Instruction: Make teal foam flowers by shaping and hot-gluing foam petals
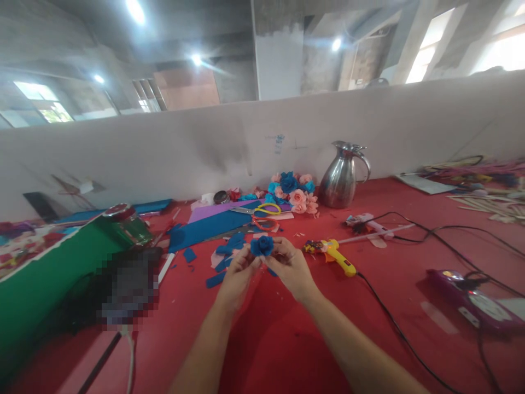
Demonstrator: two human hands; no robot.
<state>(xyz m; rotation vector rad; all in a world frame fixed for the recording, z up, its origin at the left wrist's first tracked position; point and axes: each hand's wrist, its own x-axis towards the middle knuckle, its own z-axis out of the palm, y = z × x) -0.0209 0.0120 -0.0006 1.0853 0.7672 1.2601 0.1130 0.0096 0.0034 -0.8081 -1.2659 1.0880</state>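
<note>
A dark blue paper flower [262, 245] is held up between my two hands above the red table. My left hand [240, 269] pinches it from the left side, and my right hand [290, 265] grips it from the right, thumbs close together beneath the bloom. Blue paper pieces [232, 244] lie scattered just behind and left of my left hand. To the right of my right hand rests a yellow glue gun [341, 259]. Scissors with yellow handles [267, 209] lie on blue paper sheets [213, 225] farther back.
A bunch of paper flowers [298, 198] and a steel jug [340, 176] stand near the low white wall. At right are a second glue gun [375, 225], cables and a purple power strip [471, 300]. A green board [69, 273] and a lidded jar [127, 225] are at left.
</note>
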